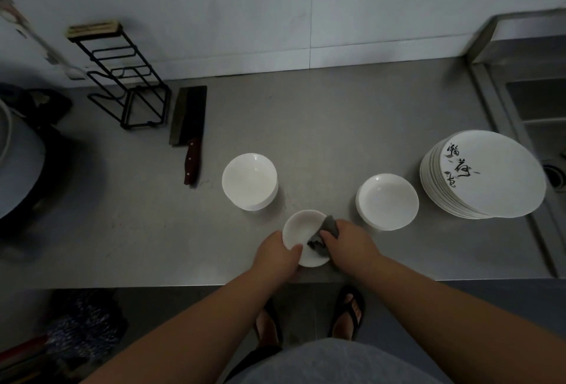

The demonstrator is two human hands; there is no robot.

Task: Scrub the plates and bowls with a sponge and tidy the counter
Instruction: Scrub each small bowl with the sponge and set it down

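Worktop (306, 126): grey and flat, running from a large dark pan (18, 157) at the left edge to a steel sink (533, 102) at the right edge.
Small bowl (301, 227): white and shallow, near the front edge of the worktop, between both hands. In the dim light it is unclear whether it rests on the worktop or is lifted slightly.
Left hand (275, 255): grips the near-left rim of the small bowl, with the thumb curled over the rim into the bowl and the fingers hidden beneath it.
Right hand (349, 239): fingers are curled around the sponge and press it against the inner right side of the small bowl.
Sponge (330, 226): grey and crumpled, partly inside the small bowl and partly above its right rim. It appears soft, possibly a cloth pad.
Bowl stack (249, 181): white bowls nested upright, behind and to the left of the small bowl, not touching it.
Dish stack (387, 201): shallow white dishes, behind and to the right of the right hand.
Plate stack (484, 174): large white plates, the top one with black brush lettering, just beside the dish stack and near the sink.
Cleaver (190, 129): lies flat behind and to the left of the bowl stack, handle toward the front.
Wire rack (122, 77): black, standing at the wall, just left of the cleaver.
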